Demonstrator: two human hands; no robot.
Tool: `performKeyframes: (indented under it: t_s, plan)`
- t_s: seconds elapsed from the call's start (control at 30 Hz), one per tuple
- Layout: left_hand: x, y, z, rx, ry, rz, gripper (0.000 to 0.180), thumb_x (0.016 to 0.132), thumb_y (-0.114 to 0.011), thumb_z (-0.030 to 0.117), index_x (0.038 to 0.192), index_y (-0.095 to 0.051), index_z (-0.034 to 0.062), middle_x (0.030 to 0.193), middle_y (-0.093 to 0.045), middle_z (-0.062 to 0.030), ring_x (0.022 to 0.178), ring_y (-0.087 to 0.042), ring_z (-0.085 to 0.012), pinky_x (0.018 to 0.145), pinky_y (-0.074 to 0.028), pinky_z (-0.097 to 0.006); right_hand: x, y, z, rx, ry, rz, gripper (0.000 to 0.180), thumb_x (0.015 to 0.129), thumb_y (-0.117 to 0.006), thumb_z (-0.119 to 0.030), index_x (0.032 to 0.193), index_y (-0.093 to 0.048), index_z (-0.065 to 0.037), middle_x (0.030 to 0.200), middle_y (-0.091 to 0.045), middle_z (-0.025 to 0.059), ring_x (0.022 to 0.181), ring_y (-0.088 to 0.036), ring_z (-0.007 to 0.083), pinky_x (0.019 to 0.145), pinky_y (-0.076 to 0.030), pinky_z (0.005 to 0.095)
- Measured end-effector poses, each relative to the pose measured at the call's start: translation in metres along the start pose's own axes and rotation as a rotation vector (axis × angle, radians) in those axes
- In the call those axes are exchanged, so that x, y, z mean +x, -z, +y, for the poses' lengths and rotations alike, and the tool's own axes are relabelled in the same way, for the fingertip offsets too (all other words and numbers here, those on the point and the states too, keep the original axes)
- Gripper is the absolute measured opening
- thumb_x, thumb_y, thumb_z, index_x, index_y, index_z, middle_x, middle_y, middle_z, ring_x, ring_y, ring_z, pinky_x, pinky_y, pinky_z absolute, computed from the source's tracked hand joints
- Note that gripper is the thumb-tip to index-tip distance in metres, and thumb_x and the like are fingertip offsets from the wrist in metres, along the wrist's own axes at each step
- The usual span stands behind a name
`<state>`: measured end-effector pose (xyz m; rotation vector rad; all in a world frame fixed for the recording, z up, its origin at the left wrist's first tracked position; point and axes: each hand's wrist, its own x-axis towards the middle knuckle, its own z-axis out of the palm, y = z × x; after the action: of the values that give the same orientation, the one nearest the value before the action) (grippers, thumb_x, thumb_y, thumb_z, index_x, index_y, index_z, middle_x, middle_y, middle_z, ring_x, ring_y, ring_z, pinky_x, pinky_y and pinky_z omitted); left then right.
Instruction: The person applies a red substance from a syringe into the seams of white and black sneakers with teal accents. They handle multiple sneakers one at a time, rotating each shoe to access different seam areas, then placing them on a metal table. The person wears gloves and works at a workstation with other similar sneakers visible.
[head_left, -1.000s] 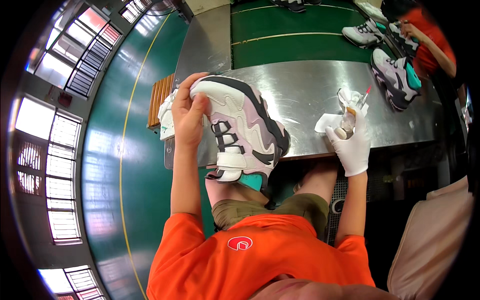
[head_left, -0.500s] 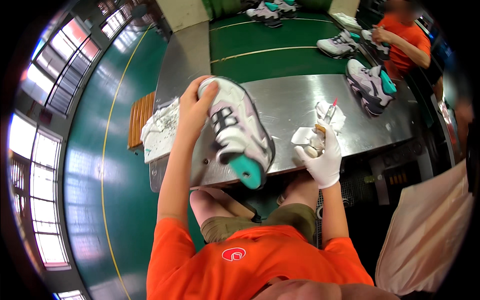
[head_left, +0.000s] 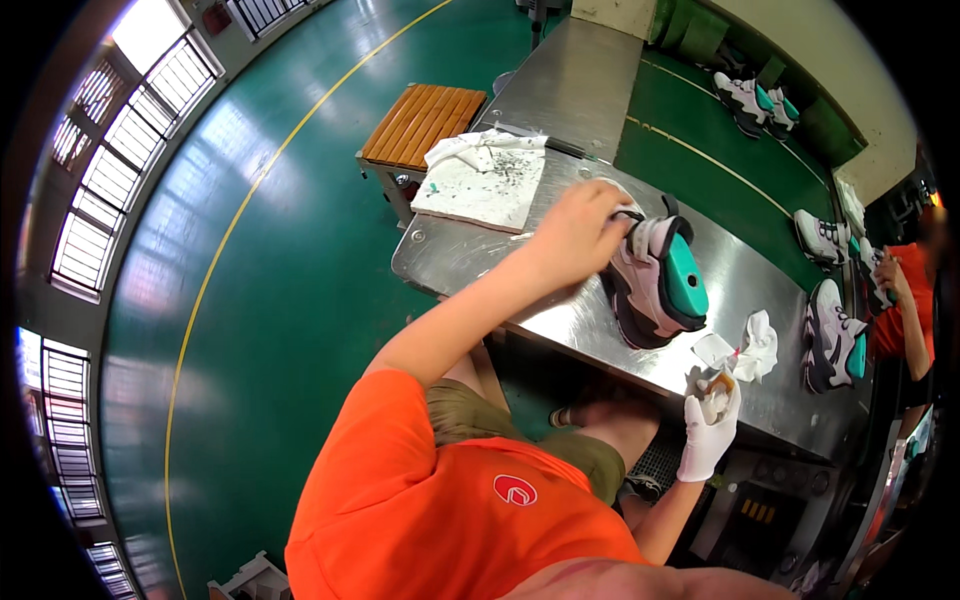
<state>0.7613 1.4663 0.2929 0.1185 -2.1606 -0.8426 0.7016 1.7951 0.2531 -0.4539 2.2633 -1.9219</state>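
A white, pale lilac and black sneaker [head_left: 635, 300] stands on the metal bench, its heel towards me. From its opening shows a teal shoe last [head_left: 686, 278] with a dark hole. My bare left hand [head_left: 578, 232] is closed on the shoe's front upper; its fingertips are partly hidden. To the right, at the bench's near edge, my white-gloved right hand [head_left: 708, 432] curls around a small round whitish and brown object [head_left: 716, 396] whose kind I cannot make out. Just beyond that hand lies a crumpled white cloth [head_left: 758, 346].
A stained white cloth pad [head_left: 485, 180] lies at the bench's left end, with a dark pen-like tool [head_left: 566, 147] beside it. Behind it is a slatted wooden stool [head_left: 420, 125]. Another sneaker [head_left: 832, 340] stands at right. Beyond, a co-worker [head_left: 905, 300] in orange handles a shoe by the green belt [head_left: 690, 165].
My left hand has lowered the sneaker from the air onto the bench. The view has swung left. The red-tipped tool seen upright at my right hand is now mostly hidden.
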Motion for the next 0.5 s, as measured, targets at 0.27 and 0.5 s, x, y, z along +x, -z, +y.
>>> performKeyframes:
  t_s: [0.27,0.5]
  plan:
    - [-0.047,0.022,0.021,-0.065,-0.051,-0.072,0.025,0.088,-0.064,0.009,0.112,-0.063,0.0027,0.112,-0.063,-0.0172,0.107,-0.058,-0.0367,0.093,-0.047,-0.042,-0.005,-0.012,-0.003,-0.179,0.098,0.076,0.06,0.074,-0.076,-0.007,0.129,-0.055,0.0,0.11,-0.064,0.0072,0.098,-0.06,0.014,0.09,-0.049,0.0294]
    - [-0.078,0.012,-0.005,-0.113,0.018,-0.01,0.018,0.089,-0.063,0.007,0.107,-0.066,0.0032,0.104,-0.065,-0.017,0.099,-0.061,-0.0359,0.088,-0.049,-0.041,-0.006,-0.022,0.004,-0.268,0.153,0.111,0.06,0.073,-0.075,-0.006,0.129,-0.055,0.0,0.114,-0.063,0.0098,0.104,-0.06,0.0178,0.093,-0.048,0.0313]
